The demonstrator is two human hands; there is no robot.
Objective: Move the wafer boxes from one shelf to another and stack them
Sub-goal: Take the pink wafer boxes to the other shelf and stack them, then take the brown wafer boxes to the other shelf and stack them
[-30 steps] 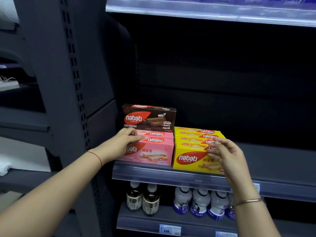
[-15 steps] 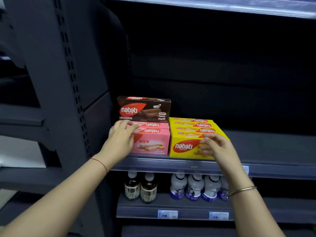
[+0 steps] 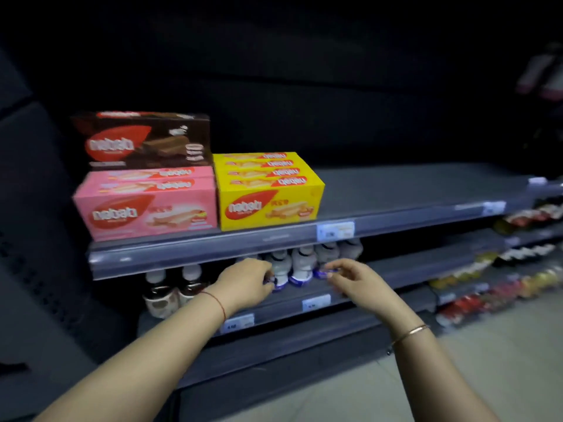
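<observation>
On the dark shelf point(image 3: 396, 196) pink wafer boxes point(image 3: 146, 205) stand at the left with a brown wafer box point(image 3: 143, 141) stacked on top of them. Yellow wafer boxes point(image 3: 268, 190) sit in a row right beside the pink ones. My left hand point(image 3: 246, 284) and my right hand point(image 3: 353, 280) hang below the shelf edge, in front of the bottles. Both hold nothing, with fingers loosely curled and apart. The picture is blurred by motion.
Small white bottles point(image 3: 301, 263) and brown bottles point(image 3: 161, 293) stand on the lower shelf. Price tags point(image 3: 335, 230) line the shelf rails. Packaged goods point(image 3: 518, 263) fill shelves at the right. Pale floor point(image 3: 457, 385) shows at the bottom right.
Both hands have let go of the boxes and dropped below the shelf edge. The view has swung to the right, showing more of the shelf and floor.
</observation>
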